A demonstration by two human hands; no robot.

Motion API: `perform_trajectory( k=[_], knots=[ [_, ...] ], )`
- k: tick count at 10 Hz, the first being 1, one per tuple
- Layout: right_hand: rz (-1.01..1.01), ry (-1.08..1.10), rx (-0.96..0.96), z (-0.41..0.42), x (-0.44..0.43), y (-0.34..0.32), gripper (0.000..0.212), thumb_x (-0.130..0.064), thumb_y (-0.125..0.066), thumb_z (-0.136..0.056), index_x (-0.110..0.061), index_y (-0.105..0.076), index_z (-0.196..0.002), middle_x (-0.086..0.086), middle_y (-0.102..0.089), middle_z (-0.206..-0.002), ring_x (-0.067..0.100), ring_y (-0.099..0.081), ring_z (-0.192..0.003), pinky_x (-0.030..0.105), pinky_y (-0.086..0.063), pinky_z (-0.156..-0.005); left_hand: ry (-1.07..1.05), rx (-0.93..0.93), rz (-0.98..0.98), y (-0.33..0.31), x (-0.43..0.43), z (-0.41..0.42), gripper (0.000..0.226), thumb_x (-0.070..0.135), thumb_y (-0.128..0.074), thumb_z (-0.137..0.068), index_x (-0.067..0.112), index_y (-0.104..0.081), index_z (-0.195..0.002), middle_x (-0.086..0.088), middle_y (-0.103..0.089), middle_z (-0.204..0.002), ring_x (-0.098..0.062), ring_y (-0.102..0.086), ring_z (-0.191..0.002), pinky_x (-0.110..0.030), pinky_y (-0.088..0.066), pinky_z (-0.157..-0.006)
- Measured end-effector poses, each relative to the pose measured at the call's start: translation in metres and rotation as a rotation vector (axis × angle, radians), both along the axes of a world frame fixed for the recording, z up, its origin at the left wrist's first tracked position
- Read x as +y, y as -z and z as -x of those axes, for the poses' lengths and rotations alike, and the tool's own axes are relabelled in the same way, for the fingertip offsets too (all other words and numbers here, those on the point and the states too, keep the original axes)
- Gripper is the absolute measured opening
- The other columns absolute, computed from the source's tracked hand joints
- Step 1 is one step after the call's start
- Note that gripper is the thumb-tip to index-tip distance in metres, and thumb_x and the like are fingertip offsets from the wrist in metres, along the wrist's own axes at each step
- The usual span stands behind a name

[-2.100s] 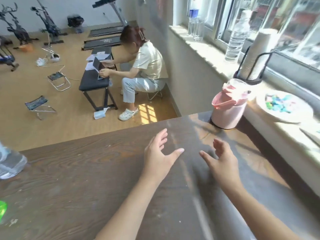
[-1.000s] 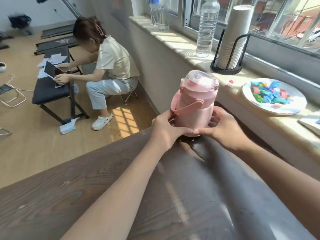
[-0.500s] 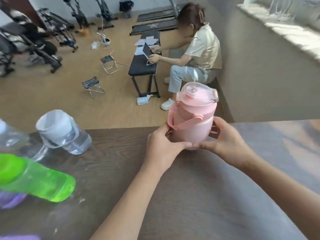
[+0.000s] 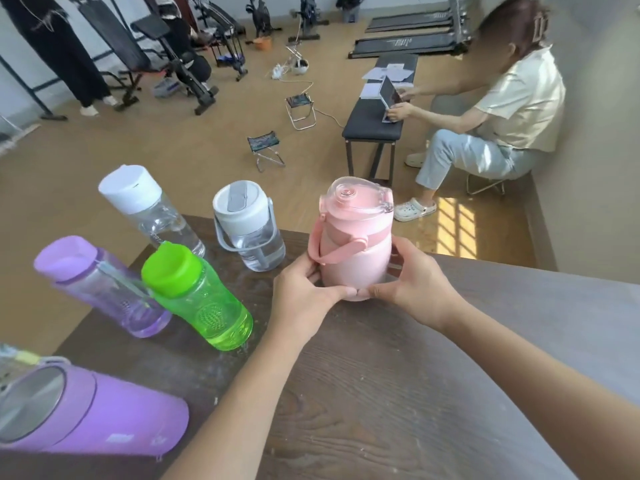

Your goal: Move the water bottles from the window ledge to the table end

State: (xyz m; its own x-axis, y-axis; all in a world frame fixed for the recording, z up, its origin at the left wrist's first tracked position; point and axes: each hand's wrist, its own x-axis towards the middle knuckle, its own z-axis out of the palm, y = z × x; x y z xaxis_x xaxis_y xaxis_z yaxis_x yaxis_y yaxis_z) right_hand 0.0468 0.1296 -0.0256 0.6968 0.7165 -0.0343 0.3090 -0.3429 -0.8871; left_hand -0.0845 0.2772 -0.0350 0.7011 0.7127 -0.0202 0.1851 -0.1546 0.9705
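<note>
A pink bottle with a clear lid and a carry strap is upright near the far edge of the dark wooden table. My left hand and my right hand cup its base from both sides. To its left stand a clear bottle with a grey handle, a clear bottle with a white cap, a green bottle, a pale purple bottle and an opaque purple flask.
Beyond the table edge a person sits on a stool at a black bench with a tablet. Two small folding stools, exercise machines and treadmills stand on the wooden floor. The window ledge is out of view.
My two hands took hold of the pink bottle near the window ledge and carried it left along the table. It now stands beside the other bottles at the table end.
</note>
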Motion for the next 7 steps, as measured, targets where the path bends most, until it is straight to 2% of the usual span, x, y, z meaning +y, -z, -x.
perform_trajectory(
  k=[1,3,5,6,7],
  knots=[
    [0.018,0.002,-0.017,-0.001,0.011,0.005,0.089,-0.021,-0.094,-0.067,-0.017,-0.047,-0.143,-0.006,-0.063,-0.121,0.015,-0.062,-0.113,0.021,-0.047,-0.09,-0.013,-0.015,0.04,0.006,0.007,-0.001,0.065,-0.008,-0.091,-0.053,0.033,-0.073,-0.1,0.016,-0.078,-0.104,0.006,-0.076,-0.096,-0.016,-0.057,-0.083],
    [0.03,0.002,-0.033,-0.001,0.018,0.011,0.089,-0.021,-0.094,-0.067,-0.019,-0.047,-0.143,-0.011,-0.061,-0.119,0.013,-0.061,-0.115,0.025,-0.048,-0.096,-0.005,-0.045,0.097,0.019,0.015,-0.005,0.069,-0.013,-0.09,-0.056,0.033,-0.072,-0.103,0.025,-0.078,-0.096,0.008,-0.075,-0.098,-0.014,-0.057,-0.083],
    [0.025,-0.009,-0.008,0.0,0.017,0.011,0.092,-0.022,-0.093,-0.069,-0.023,-0.043,-0.147,-0.019,-0.058,-0.114,0.008,-0.059,-0.112,0.025,-0.049,-0.096,0.011,-0.071,0.109,0.022,0.013,-0.003,0.072,-0.012,-0.09,-0.06,0.031,-0.068,-0.112,0.018,-0.073,-0.111,0.01,-0.072,-0.104,-0.014,-0.055,-0.088],
    [0.067,-0.026,0.011,0.001,0.016,0.006,0.099,-0.027,-0.093,-0.068,-0.023,-0.037,-0.15,-0.019,-0.056,-0.122,0.009,-0.056,-0.119,0.029,-0.047,-0.102,0.032,-0.056,0.112,0.021,0.012,-0.005,0.078,-0.011,-0.089,-0.062,0.036,-0.064,-0.119,0.019,-0.071,-0.118,0.007,-0.069,-0.115,-0.015,-0.053,-0.095],
    [0.073,-0.001,0.048,0.006,0.003,0.006,0.114,-0.025,-0.092,-0.07,-0.02,-0.023,-0.16,-0.003,-0.046,-0.153,0.015,-0.044,-0.142,0.038,-0.037,-0.117,0.001,-0.053,0.12,0.016,-0.002,0.01,0.093,-0.013,-0.087,-0.066,0.035,-0.054,-0.139,0.026,-0.064,-0.128,0.018,-0.06,-0.12,-0.009,-0.046,-0.102]
  ],
)
